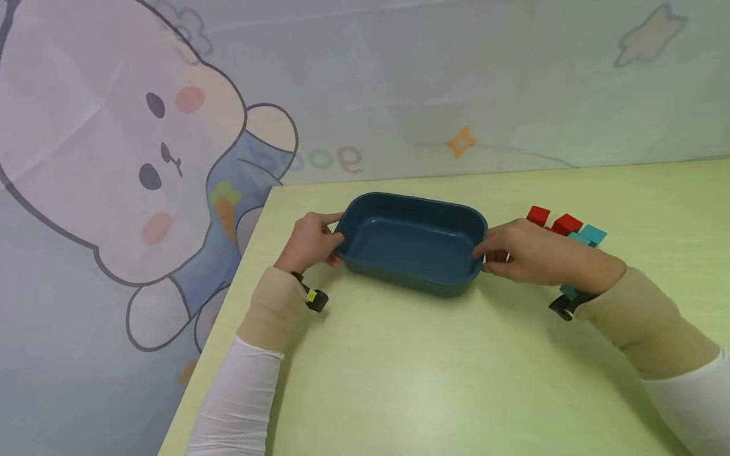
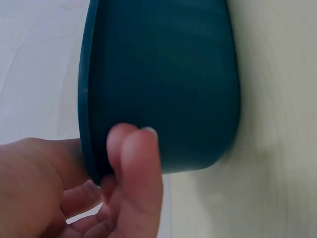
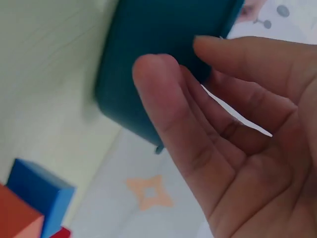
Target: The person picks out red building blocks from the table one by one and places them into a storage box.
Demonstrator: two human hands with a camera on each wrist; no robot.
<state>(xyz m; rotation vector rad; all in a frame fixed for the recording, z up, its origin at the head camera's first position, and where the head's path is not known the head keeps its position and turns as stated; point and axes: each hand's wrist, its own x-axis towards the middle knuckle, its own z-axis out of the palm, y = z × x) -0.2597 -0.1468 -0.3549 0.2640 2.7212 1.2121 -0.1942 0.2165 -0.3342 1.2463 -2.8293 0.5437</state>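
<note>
A dark blue-teal rectangular plastic basin (image 1: 410, 250) with rounded corners stands over the table, with nothing inside it. My left hand (image 1: 310, 244) grips its left end, the thumb over the rim and other fingers against the outside. Up close in the left wrist view, fingertips (image 2: 141, 148) lie by the outer wall of the basin (image 2: 168, 74), just under its lip. At the opposite end, my right hand (image 1: 533, 253) pinches the right rim between fingers and thumb. The right wrist view shows those fingers (image 3: 166, 94) curled around the basin's edge.
Behind my right hand lie several small blocks, among them a red block (image 1: 567, 223) and a turquoise block (image 1: 593, 235), partly hidden by the forearm. A blue block (image 3: 39, 193) shows in the right wrist view. The pale yellow-green table (image 1: 399, 380) meets a cartoon-printed cloth (image 1: 399, 95) behind.
</note>
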